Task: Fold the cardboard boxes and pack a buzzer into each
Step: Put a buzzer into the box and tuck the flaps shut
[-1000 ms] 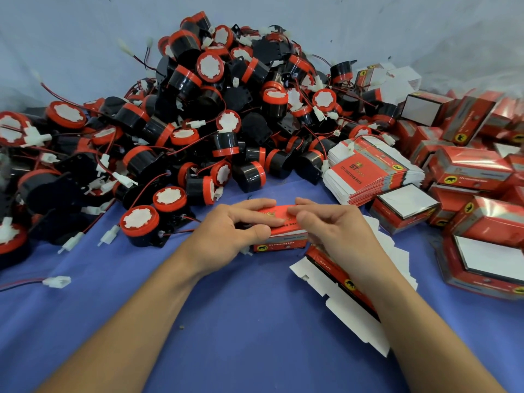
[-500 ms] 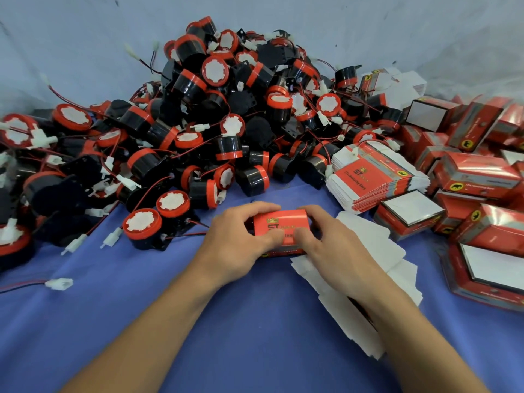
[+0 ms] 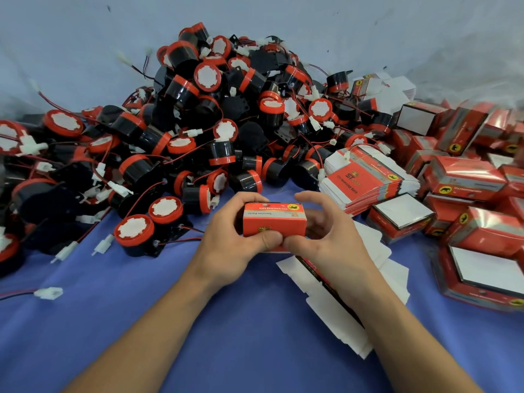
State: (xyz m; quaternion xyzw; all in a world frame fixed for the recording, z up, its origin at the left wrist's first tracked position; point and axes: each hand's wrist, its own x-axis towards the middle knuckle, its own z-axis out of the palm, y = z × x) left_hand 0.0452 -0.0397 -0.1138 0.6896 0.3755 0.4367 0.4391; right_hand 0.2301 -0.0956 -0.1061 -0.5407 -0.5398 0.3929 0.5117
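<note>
Standing tilted up off the blue cloth (image 3: 141, 321) now, the red cardboard box (image 3: 273, 219) shows its side, where a moment ago it lay lower and flatter. The left hand (image 3: 232, 245) and right hand (image 3: 331, 239) curl round its ends, thumbs pinching the lower edge. It looks squared up; whether a buzzer is inside I cannot tell. The heap of buzzers (image 3: 215, 123) lies just beyond the fingertips.

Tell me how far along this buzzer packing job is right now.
Done: a pile of folded boxes lies on the right, though their contents cannot be seen. In hand: the left hand and right hand grip one red box, folded into shape. Left: a big heap of loose buzzers and a stack of flat boxes beside it. Plenty remains.
</note>
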